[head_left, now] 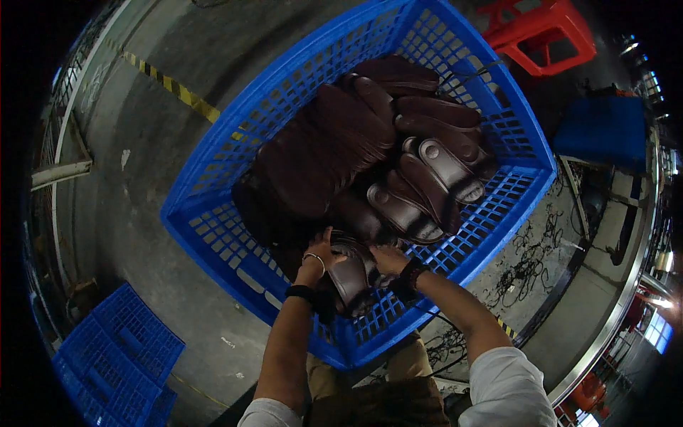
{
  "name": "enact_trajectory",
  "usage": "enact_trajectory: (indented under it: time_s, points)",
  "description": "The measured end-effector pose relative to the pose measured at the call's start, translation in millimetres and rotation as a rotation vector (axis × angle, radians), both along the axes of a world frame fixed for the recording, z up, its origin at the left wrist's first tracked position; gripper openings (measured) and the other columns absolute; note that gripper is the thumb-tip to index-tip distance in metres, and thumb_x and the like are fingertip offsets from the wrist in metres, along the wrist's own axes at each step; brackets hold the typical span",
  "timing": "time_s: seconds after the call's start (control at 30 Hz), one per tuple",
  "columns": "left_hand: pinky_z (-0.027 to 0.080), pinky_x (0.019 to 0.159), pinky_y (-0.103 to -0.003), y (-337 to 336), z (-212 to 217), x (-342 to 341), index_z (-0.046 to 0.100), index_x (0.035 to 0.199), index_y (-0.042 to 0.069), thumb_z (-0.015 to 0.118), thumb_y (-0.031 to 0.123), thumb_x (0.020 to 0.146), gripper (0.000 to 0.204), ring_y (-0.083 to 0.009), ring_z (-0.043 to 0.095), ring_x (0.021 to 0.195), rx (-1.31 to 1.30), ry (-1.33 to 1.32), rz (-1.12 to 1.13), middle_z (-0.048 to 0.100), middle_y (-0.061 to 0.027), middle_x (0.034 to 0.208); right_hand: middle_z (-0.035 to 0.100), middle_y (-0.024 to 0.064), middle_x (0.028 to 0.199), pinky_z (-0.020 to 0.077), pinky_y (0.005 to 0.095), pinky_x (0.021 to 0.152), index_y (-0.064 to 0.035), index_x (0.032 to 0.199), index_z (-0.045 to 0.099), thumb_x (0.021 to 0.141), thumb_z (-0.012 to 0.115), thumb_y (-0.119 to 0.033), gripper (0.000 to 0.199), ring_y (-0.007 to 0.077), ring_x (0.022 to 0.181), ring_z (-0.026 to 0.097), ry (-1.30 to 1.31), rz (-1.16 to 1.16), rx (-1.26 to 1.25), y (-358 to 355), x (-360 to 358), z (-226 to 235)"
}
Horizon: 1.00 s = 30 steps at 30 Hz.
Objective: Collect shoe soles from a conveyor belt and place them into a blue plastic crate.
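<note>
A large blue plastic basket with open lattice walls holds many dark brown shoe soles. Both hands reach down into its near corner. Between them is a small bundle of glossy brown soles, standing side by side. My left hand, with a bracelet and a dark wristband, grips the bundle's left side, thumb toward me. From the right, my right hand, also with a dark wristband, closes on the other side; its fingertips are partly hidden. More glossy soles lean in rows just beyond my right hand.
Flattened or stacked blue crates lie on the floor at the lower left. A red plastic stool stands beyond the basket at the upper right, near a blue bin. Black strips of scrap litter the floor at right, beside a metal-edged bench.
</note>
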State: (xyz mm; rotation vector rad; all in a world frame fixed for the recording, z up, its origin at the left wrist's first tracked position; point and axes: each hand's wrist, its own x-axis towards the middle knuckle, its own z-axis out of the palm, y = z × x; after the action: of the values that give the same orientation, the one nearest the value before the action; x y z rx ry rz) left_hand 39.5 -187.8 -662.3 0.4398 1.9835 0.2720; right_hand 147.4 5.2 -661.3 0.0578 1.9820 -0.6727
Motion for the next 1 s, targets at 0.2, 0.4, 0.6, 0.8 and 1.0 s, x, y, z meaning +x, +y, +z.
enact_trajectory:
  time_s: [0.2, 0.4, 0.6, 0.8, 1.0]
  points:
    - [0.033, 0.097, -0.038, 28.7, 1.4, 31.6, 0.013, 0.136, 0.008, 0.069, 0.042, 0.067, 0.095, -0.0363, 0.038, 0.116, 0.114, -0.007, 0.235, 0.029, -0.0205, 0.133, 0.045, 0.0271, 0.118, 0.0347, 0.0429, 0.094, -0.0032, 0.136, 0.002, 0.068, 0.061, -0.029, 0.094, 0.0362, 0.107, 0.047, -0.094, -0.238, 0.087, 2.0, 53.9, -24.4]
    - [0.035, 0.095, -0.033, -140.4, -78.4, 88.4, 0.019, 0.130, -0.004, 0.072, 0.017, 0.065, 0.087, -0.0295, 0.044, 0.112, 0.433, -0.064, 1.124, 0.043, -0.0215, 0.122, 0.042, 0.0281, 0.118, 0.0406, 0.0411, 0.087, 0.0014, 0.133, 0.000, 0.063, 0.065, -0.031, 0.101, 0.0364, 0.107, 0.046, -0.410, -0.660, -0.252, -69.4, 3.9, 48.3]
    - [0.045, 0.078, -0.030, -55.2, -48.6, 110.2, 0.026, 0.126, -0.002, 0.058, 0.007, 0.072, 0.064, -0.0234, 0.054, 0.090, 0.437, 0.157, 1.311, 0.053, -0.0144, 0.105, 0.028, 0.0242, 0.130, 0.0307, 0.0449, 0.097, -0.0018, 0.134, 0.012, 0.059, 0.070, -0.040, 0.103, 0.0423, 0.118, 0.030, -0.218, -0.390, 0.103, -57.0, 40.0, 27.7]
    - [0.043, 0.052, -0.027, -1.2, 4.1, 136.5, 0.042, 0.113, 0.007, 0.052, 0.009, 0.077, 0.038, -0.0139, 0.055, 0.066, 0.161, -0.394, 1.605, 0.056, -0.0064, 0.081, 0.028, 0.0237, 0.130, 0.0248, 0.0450, 0.101, -0.0071, 0.134, 0.019, 0.063, 0.071, -0.032, 0.092, 0.0413, 0.120, 0.027, 0.191, -0.615, -0.242, -17.2, 18.8, -4.7]
    - [0.048, 0.058, -0.033, -24.3, -21.0, 188.4, 0.045, 0.112, 0.010, 0.034, 0.022, 0.088, 0.030, -0.0170, 0.058, 0.071, 0.371, -0.689, 0.982, 0.058, -0.0060, 0.085, 0.027, 0.0244, 0.131, 0.0258, 0.0484, 0.099, -0.0090, 0.135, 0.014, 0.064, 0.071, -0.026, 0.093, 0.0441, 0.120, 0.026, 0.364, -0.598, -0.019, -78.9, 43.6, 15.0]
